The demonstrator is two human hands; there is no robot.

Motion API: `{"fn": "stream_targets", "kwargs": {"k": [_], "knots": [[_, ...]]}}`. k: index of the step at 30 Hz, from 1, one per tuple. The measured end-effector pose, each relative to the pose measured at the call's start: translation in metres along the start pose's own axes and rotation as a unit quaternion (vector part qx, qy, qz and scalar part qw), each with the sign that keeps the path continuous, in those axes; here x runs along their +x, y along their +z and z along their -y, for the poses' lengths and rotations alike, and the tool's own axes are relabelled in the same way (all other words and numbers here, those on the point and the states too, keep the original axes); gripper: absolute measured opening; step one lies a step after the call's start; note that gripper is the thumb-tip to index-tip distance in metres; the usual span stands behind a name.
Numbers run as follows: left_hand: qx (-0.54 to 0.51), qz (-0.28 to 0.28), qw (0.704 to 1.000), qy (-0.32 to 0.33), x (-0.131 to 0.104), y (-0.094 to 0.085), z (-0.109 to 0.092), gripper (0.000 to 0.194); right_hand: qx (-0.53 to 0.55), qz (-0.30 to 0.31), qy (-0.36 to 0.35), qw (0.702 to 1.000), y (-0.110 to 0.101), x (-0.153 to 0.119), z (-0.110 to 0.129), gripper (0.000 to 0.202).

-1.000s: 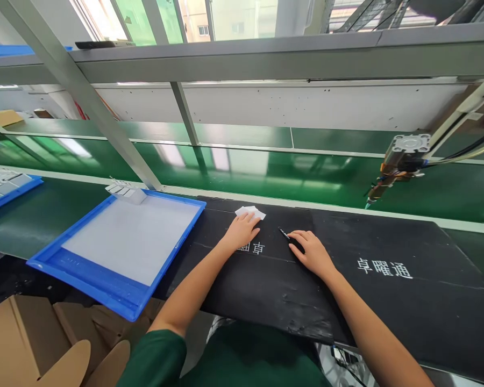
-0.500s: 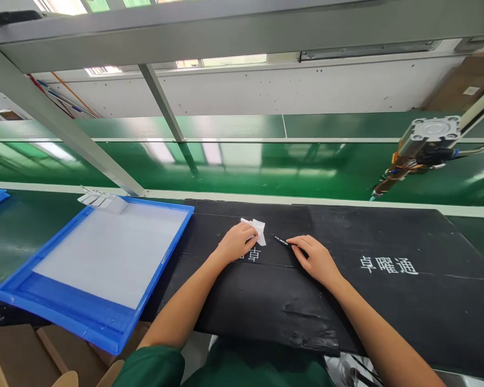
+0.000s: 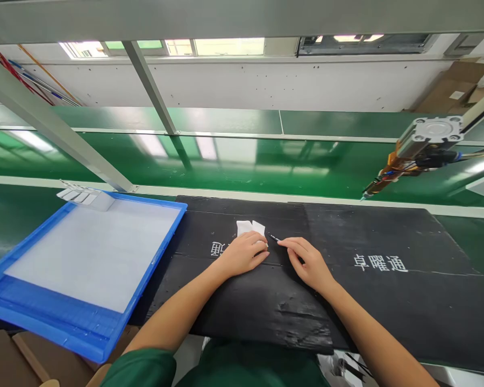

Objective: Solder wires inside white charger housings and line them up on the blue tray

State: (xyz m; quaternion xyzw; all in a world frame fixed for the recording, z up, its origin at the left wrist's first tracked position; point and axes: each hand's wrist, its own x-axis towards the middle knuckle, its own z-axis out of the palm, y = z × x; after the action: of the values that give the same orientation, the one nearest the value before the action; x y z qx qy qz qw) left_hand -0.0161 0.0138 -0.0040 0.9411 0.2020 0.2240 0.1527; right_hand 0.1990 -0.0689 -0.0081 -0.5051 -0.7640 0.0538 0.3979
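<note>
My left hand (image 3: 242, 253) rests on a black mat (image 3: 387, 301) and pinches a few small white flat pieces (image 3: 250, 228) that stick out beyond its fingers. My right hand (image 3: 308, 262) lies just to the right and holds a thin black pen-like tool (image 3: 275, 237), its tip pointing toward the white pieces. The two hands sit close together near the mat's middle, over white printed characters (image 3: 380, 263).
A blue tray (image 3: 64, 333) with a white liner lies at the left, a few small white pieces (image 3: 78, 195) at its far corner. A green conveyor belt (image 3: 242, 161) runs behind the mat. A pneumatic nozzle fixture (image 3: 417, 148) hangs at the right. Cardboard sits at the lower left.
My left hand lifted the white pieces off the mat and drew them nearer. My right hand picked up the black tool and brought it toward them. The view tilted down.
</note>
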Motion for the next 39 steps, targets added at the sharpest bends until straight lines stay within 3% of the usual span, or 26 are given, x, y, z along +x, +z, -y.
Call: {"fn": "stream_targets", "kwargs": {"k": [7, 17, 32, 39], "knots": [[-0.007, 0.009, 1.000, 0.005, -0.001, 0.004, 0.000, 0.020, 0.036, 0.034, -0.030, 0.998, 0.002, 0.001, 0.016, 0.045], [-0.023, 0.027, 0.999, -0.010, -0.001, 0.006, 0.001, 0.018, -0.024, 0.045, -0.039, 0.998, 0.002, 0.000, 0.009, 0.053], [-0.007, 0.069, 0.997, -0.019, -0.002, 0.007, 0.002, 0.019, -0.025, 0.029, -0.028, 0.999, 0.006, -0.001, 0.005, 0.050], [-0.011, 0.062, 0.998, -0.018, -0.002, 0.008, 0.003, 0.018, -0.033, 0.037, -0.011, 0.999, 0.005, -0.002, 0.005, 0.050]]}}
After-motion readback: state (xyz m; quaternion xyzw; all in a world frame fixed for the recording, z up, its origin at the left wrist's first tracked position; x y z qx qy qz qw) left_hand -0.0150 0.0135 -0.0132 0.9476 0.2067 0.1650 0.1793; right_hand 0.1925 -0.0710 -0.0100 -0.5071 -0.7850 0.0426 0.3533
